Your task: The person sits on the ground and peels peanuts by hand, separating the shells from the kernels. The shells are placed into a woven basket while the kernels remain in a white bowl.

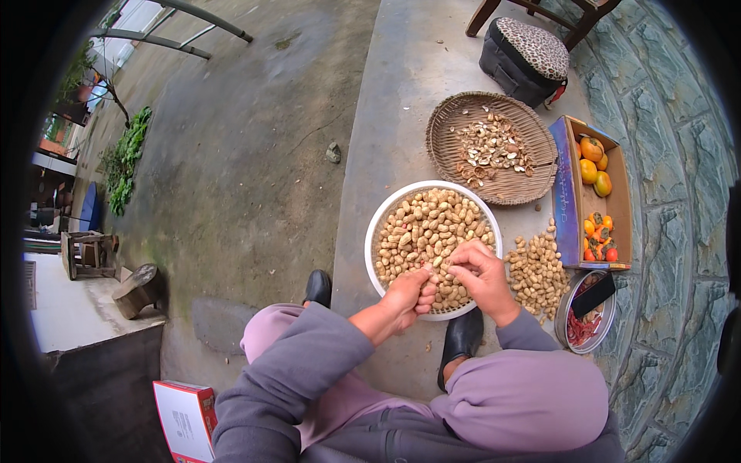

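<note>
Both hands meet above a white plastic basket (373,272) filled with peanuts in their shells (428,226). My left hand (410,294) is curled, its thumb raised against what looks like a small pale peanut (437,261). My right hand (485,279) comes in from the other side, thumb and forefinger pinched close to that peanut; whether anything sits between them is too small to tell. Beyond the basket lies a round woven bamboo tray (492,194) holding broken peanut shells (492,147). A loose heap of peanuts (538,275) rests on the concrete right of the basket.
An open cardboard box (596,214) holds persimmons (591,149). Beside it, a round metal tin (611,324) contains red pieces, with a black phone (593,293) across it. Further off stand a black bag (512,75) and a wooden chair (483,17). A stone-faced wall (666,173) runs along the right.
</note>
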Available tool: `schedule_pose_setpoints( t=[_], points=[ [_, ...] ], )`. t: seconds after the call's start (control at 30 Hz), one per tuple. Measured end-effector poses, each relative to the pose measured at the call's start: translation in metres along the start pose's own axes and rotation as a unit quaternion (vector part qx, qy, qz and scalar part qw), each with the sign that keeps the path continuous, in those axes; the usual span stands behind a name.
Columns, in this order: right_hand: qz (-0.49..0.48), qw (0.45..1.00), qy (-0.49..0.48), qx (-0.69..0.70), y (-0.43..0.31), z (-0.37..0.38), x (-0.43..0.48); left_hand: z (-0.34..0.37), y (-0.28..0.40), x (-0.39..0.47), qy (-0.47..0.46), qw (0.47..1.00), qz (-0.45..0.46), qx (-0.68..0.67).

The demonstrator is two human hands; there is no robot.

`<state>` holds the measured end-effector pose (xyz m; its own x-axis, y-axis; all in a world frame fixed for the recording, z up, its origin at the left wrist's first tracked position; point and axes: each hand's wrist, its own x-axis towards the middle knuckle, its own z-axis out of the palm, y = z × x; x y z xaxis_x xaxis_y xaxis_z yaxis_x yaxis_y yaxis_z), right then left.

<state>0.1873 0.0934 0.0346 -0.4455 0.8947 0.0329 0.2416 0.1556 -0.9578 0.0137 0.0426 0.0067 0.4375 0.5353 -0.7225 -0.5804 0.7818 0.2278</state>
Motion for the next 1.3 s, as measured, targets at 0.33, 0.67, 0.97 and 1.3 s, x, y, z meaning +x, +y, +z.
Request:
schedule_pose_setpoints(
  t=[0.33, 0.67, 0.97, 1.3],
  points=[
    [0.148, 0.95, -0.035, 0.273, -0.009, -0.001, 0.002, -0.003, 0.006, -0.001, 0.009, 0.994, 0.076, 0.079],
    [0.24, 0.875, -0.025, 0.42, 0.005, -0.005, 0.0, 0.005, 0.013, -0.009, -0.032, 0.983, 0.145, 0.112],
    [0.186, 0.931, 0.006, 0.314, 0.0, 0.002, -0.004, 0.002, 0.01, -0.003, -0.016, 0.977, 0.185, 0.105],
    [0.073, 0.992, -0.003, 0.102, -0.005, -0.006, -0.006, 0.015, 0.003, -0.007, 0.06, 0.791, 0.429, 0.432]
  ],
)
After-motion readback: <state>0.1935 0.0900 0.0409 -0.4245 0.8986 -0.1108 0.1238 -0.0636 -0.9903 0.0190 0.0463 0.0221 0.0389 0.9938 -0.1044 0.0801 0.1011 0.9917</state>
